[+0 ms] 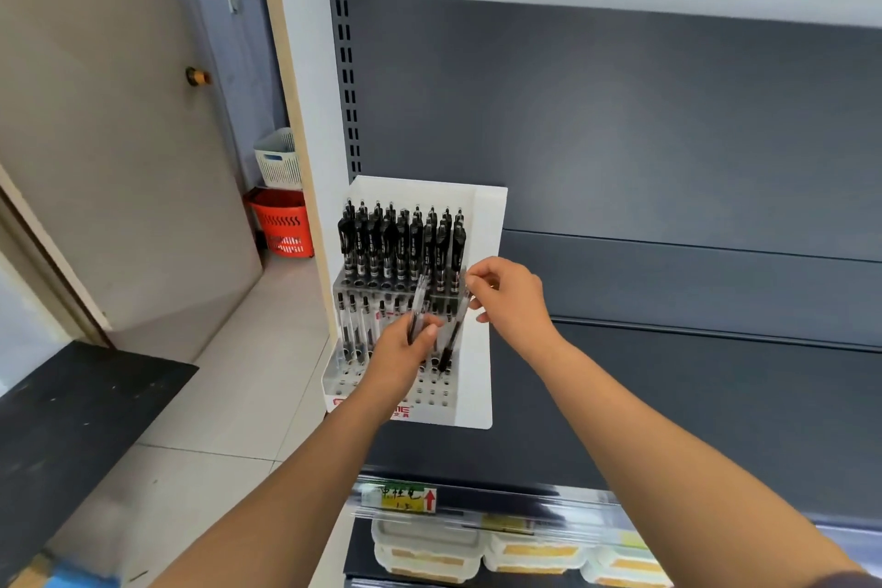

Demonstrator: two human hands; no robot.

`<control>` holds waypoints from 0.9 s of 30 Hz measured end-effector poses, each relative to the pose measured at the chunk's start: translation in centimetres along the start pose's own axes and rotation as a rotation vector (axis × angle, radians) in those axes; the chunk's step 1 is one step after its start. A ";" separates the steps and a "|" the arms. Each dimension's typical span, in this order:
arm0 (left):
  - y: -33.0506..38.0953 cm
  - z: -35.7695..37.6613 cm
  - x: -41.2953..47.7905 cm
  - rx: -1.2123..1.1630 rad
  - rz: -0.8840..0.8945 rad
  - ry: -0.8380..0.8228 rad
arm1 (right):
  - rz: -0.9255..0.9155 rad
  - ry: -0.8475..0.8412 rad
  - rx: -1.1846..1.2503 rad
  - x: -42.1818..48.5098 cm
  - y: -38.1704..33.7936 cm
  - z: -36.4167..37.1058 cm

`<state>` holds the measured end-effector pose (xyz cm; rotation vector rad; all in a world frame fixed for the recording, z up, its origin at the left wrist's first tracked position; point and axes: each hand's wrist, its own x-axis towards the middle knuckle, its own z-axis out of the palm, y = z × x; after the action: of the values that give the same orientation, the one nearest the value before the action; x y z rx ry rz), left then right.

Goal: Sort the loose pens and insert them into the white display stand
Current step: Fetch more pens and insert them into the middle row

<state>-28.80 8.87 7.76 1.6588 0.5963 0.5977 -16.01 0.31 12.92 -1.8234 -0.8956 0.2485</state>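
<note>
The white plastic display stand [483, 349] is standing at the left end of the dark grey metal shelf [668, 396]. Its upper tier is carrying a full row of black pens [401, 244], and a few clear-barrelled pens [351, 329] are standing at the left of its lower tier.

The left hand [405, 349] is gripping a small bundle of clear loose pens [419, 306] in front of the stand. The right hand [513, 301] is pinching the top of one clear pen with a black grip [451, 344], which is leaning over the lower tier with its tip near the holes.

I think the tilt is the risk here: the tip may miss its hole and the pen may slide off. The bundle may also be slipping if the left hand's grip loosens.
</note>
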 end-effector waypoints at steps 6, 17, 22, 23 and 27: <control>-0.2 -0.4 0.0 0.024 -0.033 0.036 | -0.092 0.006 -0.180 -0.3 1.0 0.7; -0.5 -1.1 -0.5 -0.096 -0.057 -0.003 | -0.114 -0.087 -0.514 -0.3 2.3 2.3; -1.0 -1.1 -0.3 -0.119 -0.066 -0.010 | -0.125 -0.068 -0.579 -0.2 2.9 2.6; -1.2 -1.0 -0.3 -0.120 -0.066 -0.014 | -0.119 -0.067 -0.569 -0.2 2.9 2.5; -1.7 -0.5 -0.5 -0.107 -0.077 0.003 | -0.118 -0.098 -0.592 -0.3 3.1 2.2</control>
<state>-29.56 9.16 6.15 1.5284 0.6177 0.5663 -16.01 1.15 9.17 -2.2997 -1.2333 -0.0096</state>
